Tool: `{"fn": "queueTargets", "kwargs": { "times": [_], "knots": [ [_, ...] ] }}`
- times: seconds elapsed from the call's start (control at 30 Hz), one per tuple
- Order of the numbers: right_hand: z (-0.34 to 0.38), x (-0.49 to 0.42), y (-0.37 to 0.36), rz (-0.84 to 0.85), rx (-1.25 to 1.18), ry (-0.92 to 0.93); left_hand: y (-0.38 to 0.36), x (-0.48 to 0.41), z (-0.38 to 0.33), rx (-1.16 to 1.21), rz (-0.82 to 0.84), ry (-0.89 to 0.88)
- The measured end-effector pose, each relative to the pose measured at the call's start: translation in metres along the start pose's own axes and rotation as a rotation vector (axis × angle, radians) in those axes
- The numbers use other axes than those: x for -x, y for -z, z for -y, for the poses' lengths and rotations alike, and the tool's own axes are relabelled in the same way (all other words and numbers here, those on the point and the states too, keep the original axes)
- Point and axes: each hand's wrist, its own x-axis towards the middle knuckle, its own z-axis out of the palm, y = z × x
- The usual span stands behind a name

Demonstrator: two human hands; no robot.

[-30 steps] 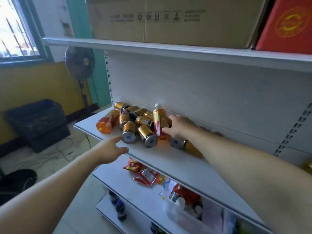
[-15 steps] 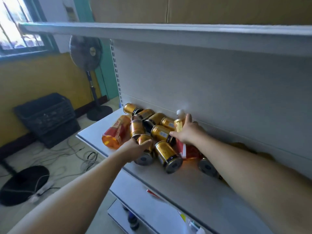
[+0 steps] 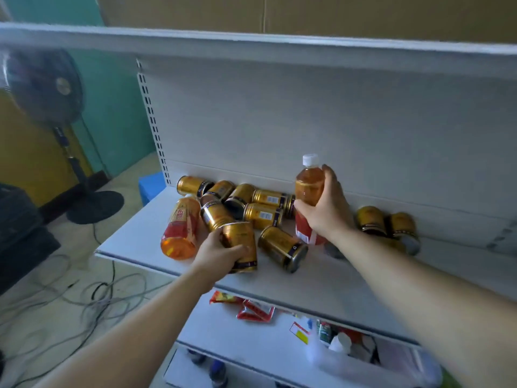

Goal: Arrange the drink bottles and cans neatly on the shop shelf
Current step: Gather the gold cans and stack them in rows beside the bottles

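A tea bottle (image 3: 309,186) with a white cap is being held upright in the grip of the right hand (image 3: 324,211), with fingers and thumb wrapped round its middle. It is at the far side of the shelf (image 3: 321,278), close to the back panel. It is being kept vertical, presumably so that it can be stood against the back, where taller things are best placed. Its base is being hidden by the hand, so it may or may not be resting on the shelf.

A gold can (image 3: 242,245) is being grasped from the near side by the left hand (image 3: 221,253), whose grip is closed round the can's body. The can is being held nearly upright at the near edge of the heap of cans (image 3: 260,211), apparently so that it can be drawn clear. The heaped cans are lying on their sides, touching one another, toward the far left of the shelf.

A second bottle (image 3: 180,228) is lying on its side at the left of the heap, with its base toward the near edge. A loose can (image 3: 282,247) is lying just right of the held one. Two more cans (image 3: 372,219) are lying at the far right, beside the right wrist. Most of the arranging is judged to be ahead.
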Motion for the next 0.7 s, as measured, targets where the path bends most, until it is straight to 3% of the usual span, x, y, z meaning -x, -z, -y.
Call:
{"fn": "queueTargets", "kwargs": {
  "times": [0.3,0.7],
  "knots": [
    [-0.005,0.067,0.057,-0.249,-0.194,-0.105,-0.021,0.026,-0.031,-0.009,0.203,-0.335],
    [-0.100,0.193,0.226,-0.501,-0.222,-0.318,-0.211,0.127,-0.066,-0.139,0.583,-0.508]
  ]
}}
